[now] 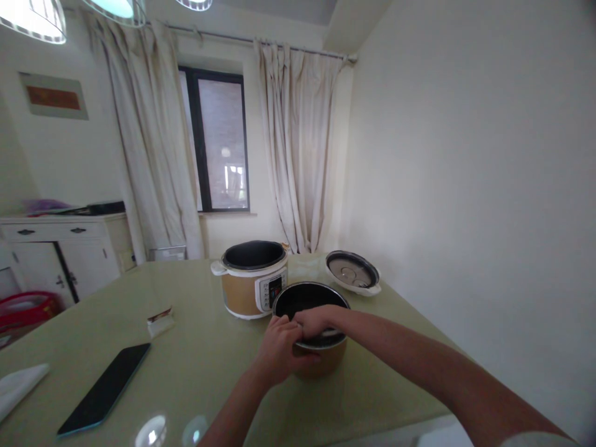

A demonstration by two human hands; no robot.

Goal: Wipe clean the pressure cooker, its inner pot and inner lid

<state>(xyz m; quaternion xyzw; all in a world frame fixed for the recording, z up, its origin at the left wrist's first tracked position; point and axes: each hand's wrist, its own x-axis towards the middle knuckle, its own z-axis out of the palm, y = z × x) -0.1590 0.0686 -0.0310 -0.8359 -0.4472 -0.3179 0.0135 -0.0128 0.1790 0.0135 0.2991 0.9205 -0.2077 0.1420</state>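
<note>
A rice cooker inner pot (pixel 326 360), dark inside and tan outside, stands on the table in front of me. My left hand (pixel 282 347) grips its left rim, with the thumb along the outer wall. Over the rim, my right hand (pixel 316 321) reaches down into the pot with its fingers curled. A small whitish patch shows below that hand, but I cannot make out what it is. Just behind stands the gold and white pressure cooker body (pixel 242 292), lidless, its control panel facing me. Its round lid (pixel 351 273) lies upside down at the right.
On the left of the pale green table (pixel 195 372) lie a large dark phone or tablet (pixel 105 388), a small white packet (pixel 161 321) and a folded white paper or cloth (pixel 21 385). A wall (pixel 465 186) runs along the right side. A white cabinet (pixel 84 248) stands at the far left.
</note>
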